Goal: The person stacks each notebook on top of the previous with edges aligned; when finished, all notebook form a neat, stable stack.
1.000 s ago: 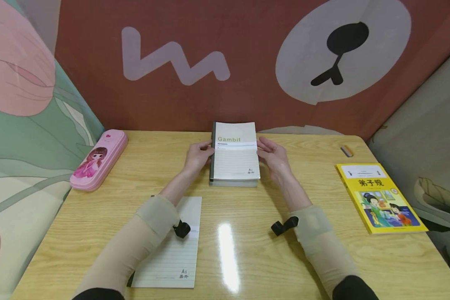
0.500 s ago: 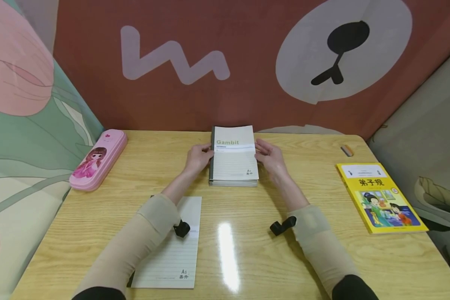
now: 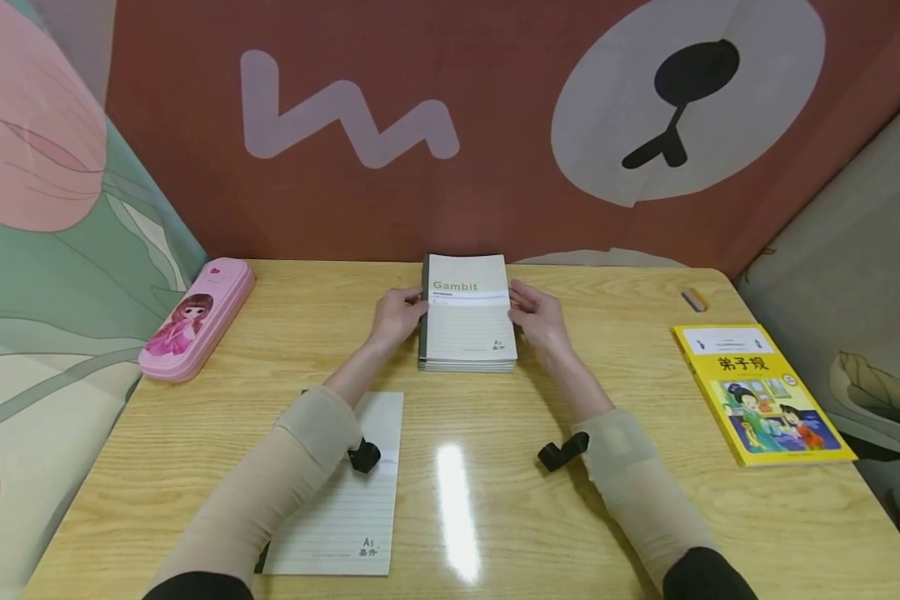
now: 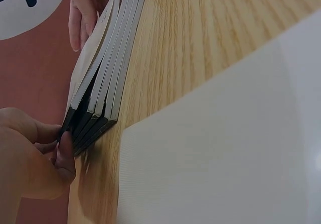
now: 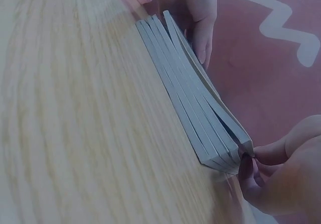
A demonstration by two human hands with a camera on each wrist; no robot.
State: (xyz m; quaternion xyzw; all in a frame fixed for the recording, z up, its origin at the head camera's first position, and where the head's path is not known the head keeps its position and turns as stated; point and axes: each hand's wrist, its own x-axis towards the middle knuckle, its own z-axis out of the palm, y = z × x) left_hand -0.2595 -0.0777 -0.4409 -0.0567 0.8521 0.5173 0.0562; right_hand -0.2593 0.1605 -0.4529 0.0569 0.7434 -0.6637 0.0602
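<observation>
A stack of notebooks (image 3: 467,366) lies at the far middle of the table, its top notebook (image 3: 467,329) marked "Gambit" with a dark spine. My left hand (image 3: 397,318) pinches the spine edge of that top notebook; in the left wrist view the fingers and thumb of the left hand (image 4: 42,156) meet at it. On the opposite edge my right hand (image 3: 542,321) pinches the cover side, thumb and fingers of the right hand (image 5: 286,171) closing there in the right wrist view. A narrow gap shows beneath the top notebook (image 5: 193,68). Below it, several notebooks (image 4: 118,68) are piled.
Another lined notebook (image 3: 337,521) lies near the front, partly under my left forearm. A pink pencil case (image 3: 198,321) stands at the left edge. On the right are a yellow book (image 3: 765,396) and a small eraser (image 3: 693,301). A wall (image 3: 495,208) rises behind the table.
The top notebook has come down slightly and toward me onto the stack. My right hand has shifted a little to the left with it; the left hand has barely moved.
</observation>
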